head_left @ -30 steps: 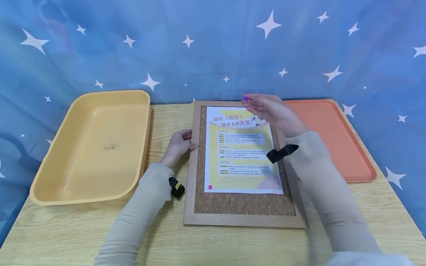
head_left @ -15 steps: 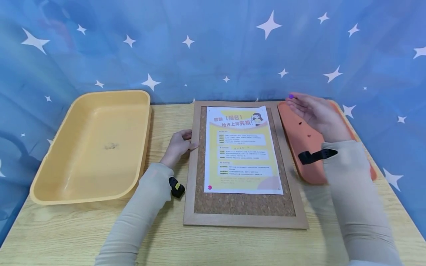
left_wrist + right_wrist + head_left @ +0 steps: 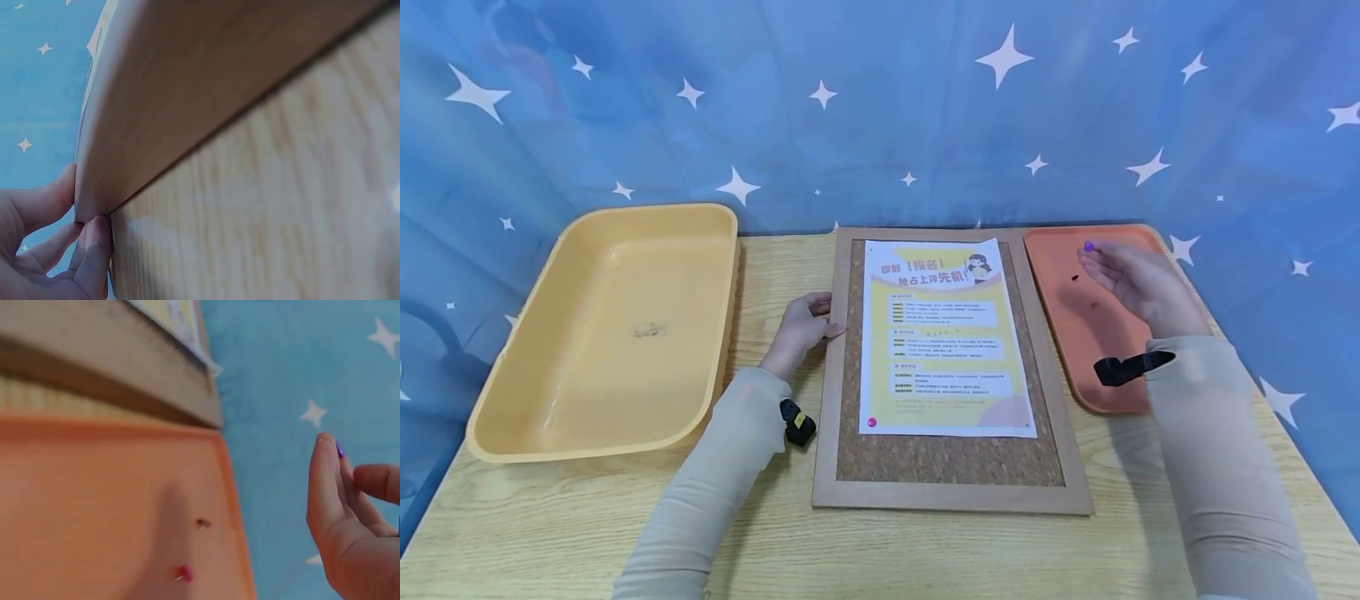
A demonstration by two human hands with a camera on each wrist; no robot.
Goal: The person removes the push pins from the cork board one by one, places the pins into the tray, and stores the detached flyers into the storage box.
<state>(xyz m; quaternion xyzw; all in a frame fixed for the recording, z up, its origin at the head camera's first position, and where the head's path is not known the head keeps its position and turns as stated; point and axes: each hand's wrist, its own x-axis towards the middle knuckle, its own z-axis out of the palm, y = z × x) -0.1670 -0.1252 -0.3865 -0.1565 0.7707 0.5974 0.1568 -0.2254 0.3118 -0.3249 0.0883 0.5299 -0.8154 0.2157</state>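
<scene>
The left hand (image 3: 803, 329) grips the corkboard (image 3: 951, 461), its poster (image 3: 946, 342) reading “报名”; right of the corkboard, the right hand (image 3: 1138, 283) fingers a purple pin (image 3: 1088, 247).

A table (image 3: 925, 554) stood before a curtain (image 3: 865, 125). On it, a tub (image 3: 602, 350) lay at the left, a board (image 3: 951, 460) in the middle and a tray (image 3: 1097, 367) at the right, just beside the board. A sheet (image 3: 946, 337) lay on the board, 1 pin (image 3: 872, 422) at its near left corner. The left hand (image 3: 799, 332) was between tub and board, at the board's left edge. The right hand (image 3: 1138, 287) was over the tray, a 2nd pin (image 3: 1088, 247) between its fingertips. In the tray lay a 3rd pin (image 3: 185, 573), with a blurred object (image 3: 203, 523) behind it.
</scene>
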